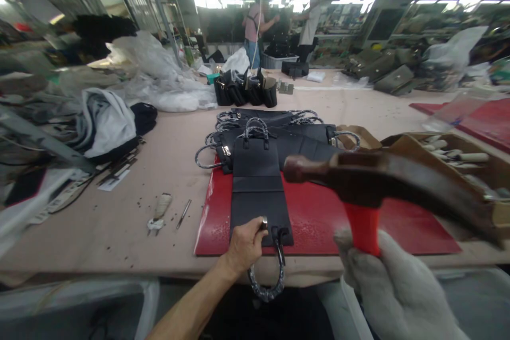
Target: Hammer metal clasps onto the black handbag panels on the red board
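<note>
My bare left hand (246, 244) is closed round a short metal punch (263, 223), whose shiny round top shows above the fingers. It stands over the near end of a black bag panel (257, 204), beside a strap tab; the punch's lower end is hidden. A wrapped, patterned handle (266, 293) loops off the panel's near edge, over the table's edge. In the right foreground, my gloved right hand (392, 281) grips a claw hammer (362, 175) by its red handle. The hammer is raised, slightly blurred, its face pointing left.
Under the panel lies a red board (319, 223). More black bag pieces (306, 141) with handles are stacked behind. A cardboard box (418, 143) of white pieces stands right. A thin metal rod (184, 214) lies left. Finished-looking black bags (245, 90) stand farther back; two people are beyond.
</note>
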A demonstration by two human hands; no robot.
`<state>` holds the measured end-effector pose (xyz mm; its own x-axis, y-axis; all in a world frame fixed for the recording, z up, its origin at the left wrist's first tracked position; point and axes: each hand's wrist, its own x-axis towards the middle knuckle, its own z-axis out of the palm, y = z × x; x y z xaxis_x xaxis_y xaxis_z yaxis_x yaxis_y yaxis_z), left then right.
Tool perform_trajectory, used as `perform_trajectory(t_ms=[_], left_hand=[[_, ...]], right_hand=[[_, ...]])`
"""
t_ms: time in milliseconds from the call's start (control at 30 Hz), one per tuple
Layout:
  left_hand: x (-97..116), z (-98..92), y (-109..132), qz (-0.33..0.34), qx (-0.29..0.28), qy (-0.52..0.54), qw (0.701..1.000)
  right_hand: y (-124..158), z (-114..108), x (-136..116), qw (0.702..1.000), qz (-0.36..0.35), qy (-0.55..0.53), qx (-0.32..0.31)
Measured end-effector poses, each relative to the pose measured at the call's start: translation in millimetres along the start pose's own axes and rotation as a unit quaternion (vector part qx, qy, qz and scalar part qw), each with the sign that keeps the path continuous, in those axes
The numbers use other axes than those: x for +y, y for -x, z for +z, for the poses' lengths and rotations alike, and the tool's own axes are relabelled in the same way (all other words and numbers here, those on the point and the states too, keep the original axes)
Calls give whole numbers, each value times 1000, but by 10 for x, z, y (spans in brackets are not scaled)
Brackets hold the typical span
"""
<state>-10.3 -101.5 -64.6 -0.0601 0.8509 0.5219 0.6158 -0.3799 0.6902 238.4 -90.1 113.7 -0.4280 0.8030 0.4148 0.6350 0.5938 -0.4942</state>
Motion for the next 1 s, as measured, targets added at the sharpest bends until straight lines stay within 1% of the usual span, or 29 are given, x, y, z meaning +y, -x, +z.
perform_trajectory(t_ms=[33,100,167,267,300,367,467,533,600,733,800,867,933,1000], left_hand=[[5,-3,-4,1,-1,0,1000],[16,-10,-12,2,-9,5,1000],[21,-14,-16,2,-16,7,1000],[19,-13,-14,0,-14,2,1000],[20,-11,-12,-2,-14,1,1000],[24,-7,-11,-8,-19,5,1000],[35,0,-21,-8,-20,10,1000],[40,4,-32,-6,-17,13,1000],[44,4,-40,-5,-17,17,1000],[38,2,-41,-16,-22,19,999],[29,3,-39,-21,-23,19,999],[21,1,-37,-20,-25,20,999],[21,-7,-35,-17,-26,17,999],[28,-27,-33,-18,-32,11,999]], right_hand=[[16,19,29,1000,-10,23,-14],[43,57,93,995,-25,70,-63],[53,60,120,993,-7,74,-87],[65,32,107,998,31,17,-54],[79,34,118,998,33,13,-43],[130,67,198,998,16,50,-41],[215,161,444,991,-27,121,-57],[247,235,640,989,-29,132,-55],[258,328,841,986,4,154,-67],[244,597,1257,959,84,247,-109],[209,741,1410,953,91,273,-96],[150,864,1451,953,77,289,-56],[76,973,1356,959,47,278,-4],[5,1091,1158,976,9,216,37]])
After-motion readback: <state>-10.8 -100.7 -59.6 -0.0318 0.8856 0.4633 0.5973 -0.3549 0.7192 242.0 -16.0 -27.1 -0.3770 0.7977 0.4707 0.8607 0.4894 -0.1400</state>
